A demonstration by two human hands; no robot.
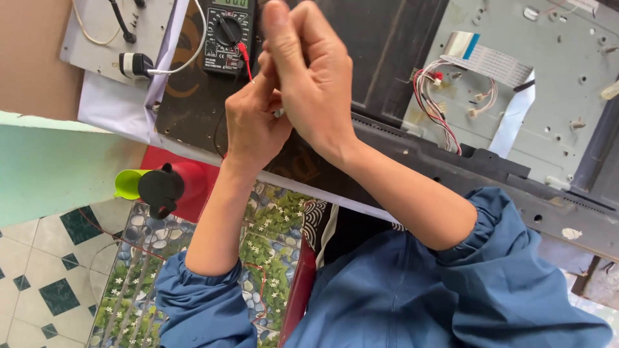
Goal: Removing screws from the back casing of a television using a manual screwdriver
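Note:
My left hand (253, 124) and my right hand (309, 77) meet above the dark back panel of an opened flat television (387, 38). Together they pinch a small metal-tipped part (278, 113) between their fingers; the part is mostly hidden. A red lead (245, 59) runs from the hands up to a black multimeter (227, 35) lying just beyond them. Both arms wear rolled-up blue sleeves.
A grey metal chassis plate (554, 77) with a red-and-white wire bundle (433, 96) and flat ribbon cables (490, 61) lies at right. A white plug and cable (137, 64) rest at upper left. A red tool with a black cap (169, 185) sits by the table edge, over a floral mat (271, 225).

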